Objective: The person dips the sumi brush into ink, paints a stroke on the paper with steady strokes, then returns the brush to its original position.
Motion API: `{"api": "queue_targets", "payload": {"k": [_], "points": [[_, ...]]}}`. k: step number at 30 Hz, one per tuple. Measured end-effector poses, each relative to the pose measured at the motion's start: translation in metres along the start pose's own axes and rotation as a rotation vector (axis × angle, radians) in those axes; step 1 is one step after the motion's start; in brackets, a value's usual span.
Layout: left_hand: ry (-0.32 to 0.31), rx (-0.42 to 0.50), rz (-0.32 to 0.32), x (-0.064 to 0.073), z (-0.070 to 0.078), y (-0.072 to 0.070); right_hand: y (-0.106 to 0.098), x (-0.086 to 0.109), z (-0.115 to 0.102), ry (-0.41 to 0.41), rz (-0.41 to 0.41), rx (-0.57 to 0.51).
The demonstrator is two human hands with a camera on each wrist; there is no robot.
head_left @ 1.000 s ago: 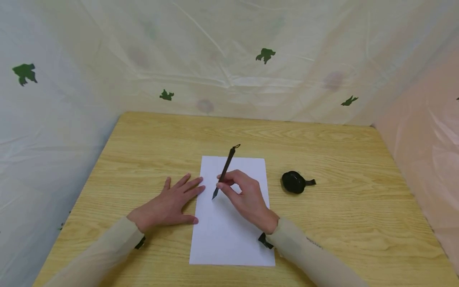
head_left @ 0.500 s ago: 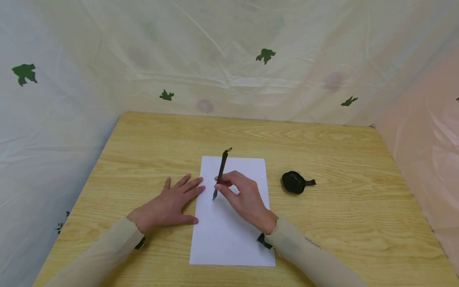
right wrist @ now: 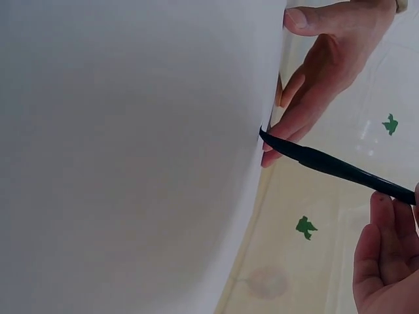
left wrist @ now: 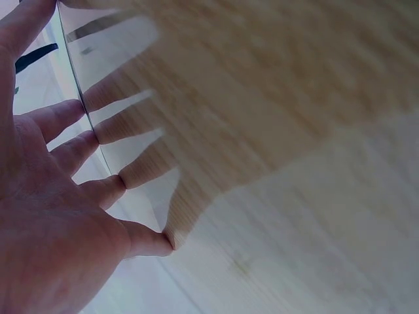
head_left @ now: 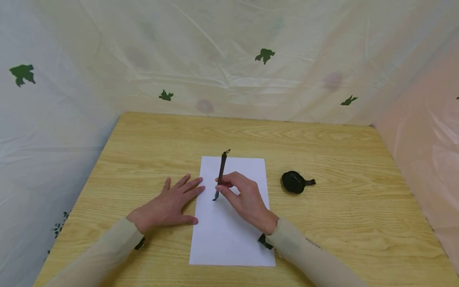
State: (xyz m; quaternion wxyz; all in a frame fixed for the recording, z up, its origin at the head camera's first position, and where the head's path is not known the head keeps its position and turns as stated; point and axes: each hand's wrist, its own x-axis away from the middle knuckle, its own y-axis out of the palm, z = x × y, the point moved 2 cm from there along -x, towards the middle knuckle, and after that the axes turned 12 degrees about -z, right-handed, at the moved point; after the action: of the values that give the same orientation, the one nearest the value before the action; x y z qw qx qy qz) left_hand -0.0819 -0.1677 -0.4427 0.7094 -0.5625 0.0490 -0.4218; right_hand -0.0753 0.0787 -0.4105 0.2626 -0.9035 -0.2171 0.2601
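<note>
My right hand point(head_left: 247, 199) pinches a dark calligraphy brush point(head_left: 222, 167) between thumb and fingers over a white sheet of paper point(head_left: 229, 243). The brush stands nearly upright, a hanging loop at its top end. Its dark tip meets the paper left of the sheet's middle and bends sideways; the right wrist view shows the bristles point(right wrist: 278, 141) right at the paper's surface. With fingers spread, my left hand point(head_left: 166, 208) rests on the table, thumb and two fingertips on the sheet's left edge. The left wrist view shows the palm point(left wrist: 55, 222) from low down.
To the right of the paper sits a small black dish point(head_left: 294, 182) with a short handle pointing right. The wood-grain table point(head_left: 340, 239) is enclosed by pale hanging sheets point(head_left: 215, 48) with green leaf-like shapes at the back and sides.
The brush has swung from a rightward lean to nearly upright, and its tip has come down and bent against the paper. The left hand, sheet and dish have stayed put.
</note>
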Motion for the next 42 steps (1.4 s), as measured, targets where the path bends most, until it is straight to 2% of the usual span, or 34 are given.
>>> {"api": "queue_targets", "payload": {"k": [23, 37, 42], "points": [[0.002, 0.000, 0.013, 0.000, 0.001, 0.000, -0.009, 0.011, 0.009, -0.012, 0.072, -0.019], [0.007, -0.026, 0.023, 0.000, 0.000, 0.001, -0.017, 0.018, 0.010, 0.014, 0.085, 0.027], [0.009, -0.027, 0.022, 0.000, -0.001, 0.001, -0.020, 0.021, 0.011, -0.003, 0.100, 0.038]]}}
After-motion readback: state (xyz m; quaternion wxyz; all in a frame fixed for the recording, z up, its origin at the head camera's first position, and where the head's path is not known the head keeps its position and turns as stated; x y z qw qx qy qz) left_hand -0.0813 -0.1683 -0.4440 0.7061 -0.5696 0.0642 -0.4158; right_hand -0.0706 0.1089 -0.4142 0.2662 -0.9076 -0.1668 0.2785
